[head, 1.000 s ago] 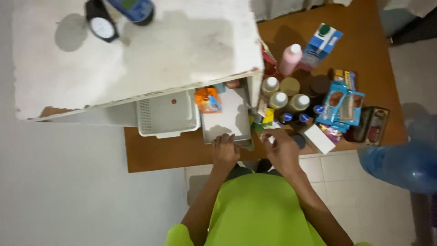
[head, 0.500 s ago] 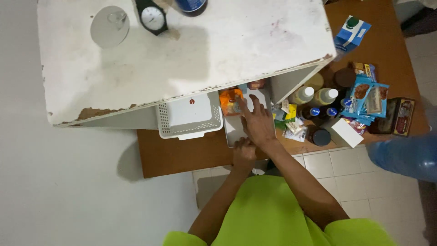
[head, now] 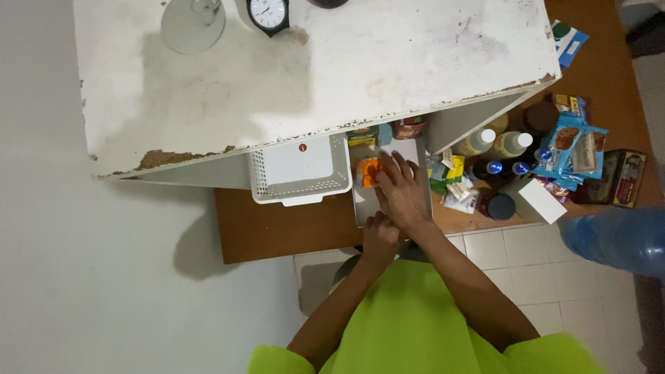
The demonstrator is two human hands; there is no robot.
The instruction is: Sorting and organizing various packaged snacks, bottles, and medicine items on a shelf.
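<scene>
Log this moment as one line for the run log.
right hand reaching over tray, fingers by orange packet | left hand at tray's near edge | white basket left of tray

Counts, head view, shelf under the white tabletop

Two hands: left hand (head: 379, 234), right hand (head: 402, 190). One white slotted basket (head: 267, 181), one grey tray (head: 361, 208), one orange packet (head: 368, 171). Two yellow bottles (head: 493, 143), one dark-lidded jar (head: 497, 206), one white box (head: 542, 201). On top: one clock (head: 268, 14), one glass lid (head: 192, 24).
</scene>
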